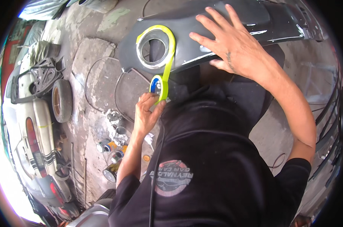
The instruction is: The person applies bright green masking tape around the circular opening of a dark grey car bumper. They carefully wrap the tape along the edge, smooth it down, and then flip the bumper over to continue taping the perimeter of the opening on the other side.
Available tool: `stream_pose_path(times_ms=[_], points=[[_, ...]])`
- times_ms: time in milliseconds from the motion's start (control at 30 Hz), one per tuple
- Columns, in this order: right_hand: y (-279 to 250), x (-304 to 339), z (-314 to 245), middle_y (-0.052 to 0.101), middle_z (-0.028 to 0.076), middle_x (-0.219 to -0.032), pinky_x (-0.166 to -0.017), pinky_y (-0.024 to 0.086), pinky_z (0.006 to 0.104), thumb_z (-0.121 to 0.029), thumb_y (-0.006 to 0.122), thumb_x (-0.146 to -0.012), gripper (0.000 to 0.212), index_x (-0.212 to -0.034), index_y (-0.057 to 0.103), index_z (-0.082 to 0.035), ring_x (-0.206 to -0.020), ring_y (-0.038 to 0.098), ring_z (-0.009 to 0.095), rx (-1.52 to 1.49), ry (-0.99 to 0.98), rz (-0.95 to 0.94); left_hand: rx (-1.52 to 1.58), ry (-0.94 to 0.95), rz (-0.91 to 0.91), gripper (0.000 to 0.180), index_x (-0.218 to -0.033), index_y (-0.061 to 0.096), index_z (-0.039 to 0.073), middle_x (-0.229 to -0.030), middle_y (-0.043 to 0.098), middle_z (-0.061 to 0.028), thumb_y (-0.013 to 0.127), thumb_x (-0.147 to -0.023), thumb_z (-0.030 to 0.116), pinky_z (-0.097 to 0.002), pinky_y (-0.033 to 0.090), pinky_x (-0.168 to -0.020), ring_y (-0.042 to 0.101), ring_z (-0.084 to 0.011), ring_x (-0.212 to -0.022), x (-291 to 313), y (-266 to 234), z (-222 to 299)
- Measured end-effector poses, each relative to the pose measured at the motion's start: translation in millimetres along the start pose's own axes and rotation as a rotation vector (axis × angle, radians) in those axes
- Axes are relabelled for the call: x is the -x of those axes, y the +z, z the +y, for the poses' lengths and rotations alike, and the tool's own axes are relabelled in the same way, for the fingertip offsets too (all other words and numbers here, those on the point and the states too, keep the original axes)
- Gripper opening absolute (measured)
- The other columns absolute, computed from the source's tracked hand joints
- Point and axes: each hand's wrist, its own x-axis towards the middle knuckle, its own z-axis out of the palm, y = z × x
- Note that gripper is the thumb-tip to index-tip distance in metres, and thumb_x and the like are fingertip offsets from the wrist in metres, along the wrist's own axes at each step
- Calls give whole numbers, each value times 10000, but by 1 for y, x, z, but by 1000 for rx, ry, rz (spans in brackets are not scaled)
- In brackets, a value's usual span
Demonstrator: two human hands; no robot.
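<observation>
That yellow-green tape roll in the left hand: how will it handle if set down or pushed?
The tape roll is a thin ring, so probably light and apt to roll if stood on edge. Its strip runs taut up to the opening in the dark panel, so it likely stays tethered. The left hand pinches it easily.

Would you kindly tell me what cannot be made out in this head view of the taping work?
- Lower edge of the dark body panel: hidden behind the person's black shirt.
- Right hand: its palm lies flat on the panel, hiding what is beneath.
- Tape roll in the left hand: fingers cover its lower part.
- Cans on the ground: too small to identify.
</observation>
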Motion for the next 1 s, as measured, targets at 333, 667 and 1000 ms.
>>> stream_pose_path(times_ms=[333, 667, 1000], points=[[60, -75, 5, 611, 119, -1524, -1274, 349, 562, -300, 794, -951, 530, -1468, 682, -267, -1457, 535, 314, -345, -174, 57, -6, 30, 62, 214, -1065, 802, 13, -1008, 744, -134, 792, -972, 206, -428, 492, -901, 660, -335, -941, 6, 15, -6], [59, -90, 3, 601, 77, -1560, -1298, 321, 575, -241, 795, -943, 325, -1257, 799, -159, -1518, 483, 304, -384, -207, -72, -12, -121, 222, 266, -949, 787, 6, -912, 709, -165, 782, -978, 271, -464, 470, -857, 650, -367, -881, 6, 18, -14], [58, -94, -1, 617, 83, -1531, -1303, 312, 584, -259, 822, -905, 295, -1170, 802, -131, -1533, 466, 329, -378, -231, -116, -12, -209, 348, 345, -862, 741, -37, -803, 677, -223, 778, -967, 291, -497, 484, -792, 641, -413, -766, -5, 20, -30]])
